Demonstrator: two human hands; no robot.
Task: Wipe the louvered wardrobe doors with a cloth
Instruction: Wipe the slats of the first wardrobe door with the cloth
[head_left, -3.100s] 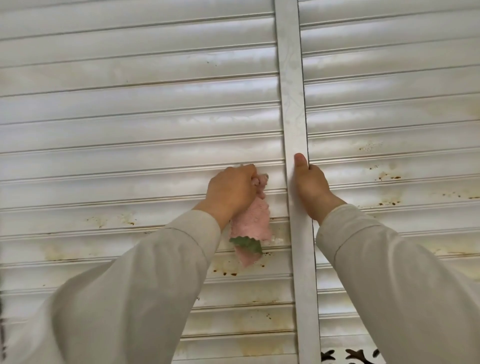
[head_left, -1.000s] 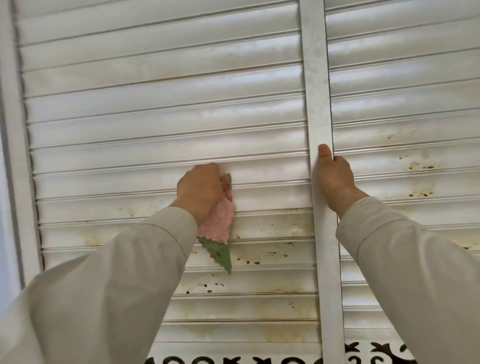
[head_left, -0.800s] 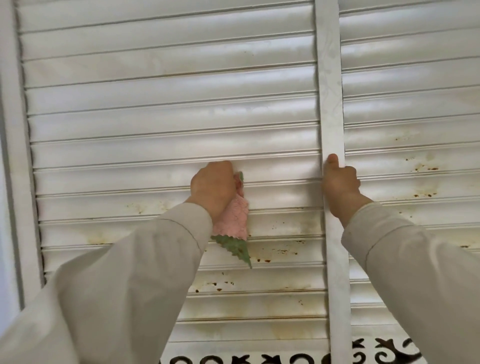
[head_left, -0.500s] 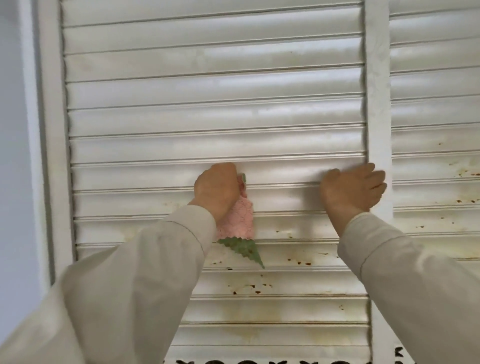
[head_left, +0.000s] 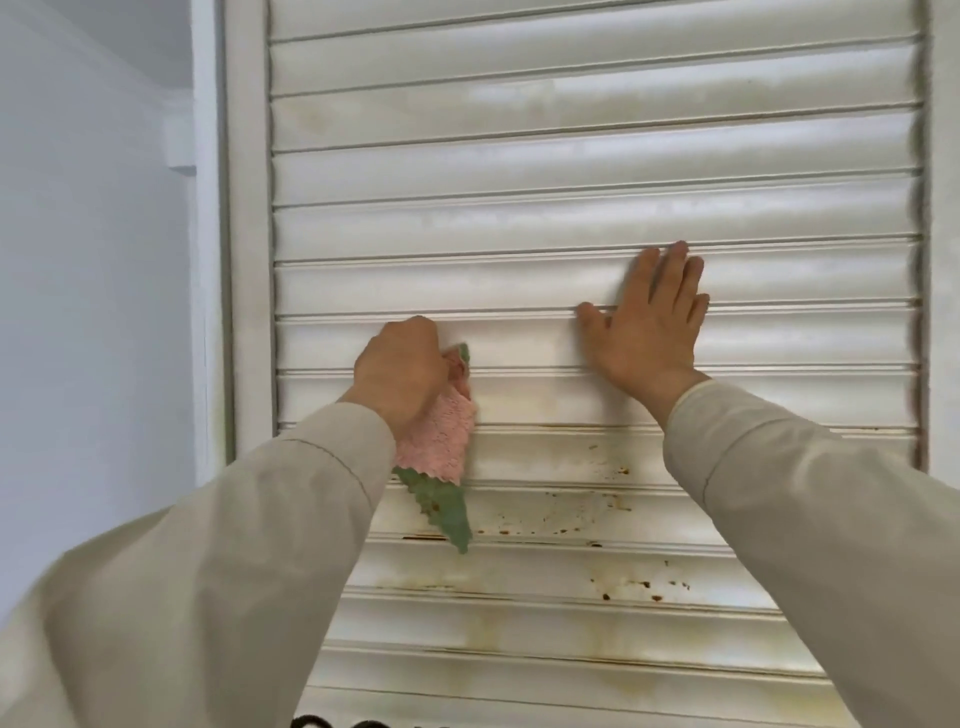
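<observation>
Head view: As we look up at the louvered door (head_left: 597, 218), both our hands are on its slats, below mid-height.
Left hand: our left hand (head_left: 400, 371) is clenched round the cloth (head_left: 441, 441), pressing it to a slat near the door's left edge.
Cloth: pink with a green tail; it hangs down from the fist, its long axis upright, crossing the slats at right angles.
Right hand: our right hand (head_left: 647, 327) lies flat, fingers straight and spread, bracing the door toward the middle; it holds nothing.
Stains: the rust specks (head_left: 613, 473) and yellowed streaks sit on the slats just below the fist and to its right, toward the door's bottom edge.
Key relation: the slats run left to right, so we judge the stroke should go sideways along them; the left hand is nearer the dirt.
Progress: the upper slats look cleaner; the lower ones remain soiled.
</observation>
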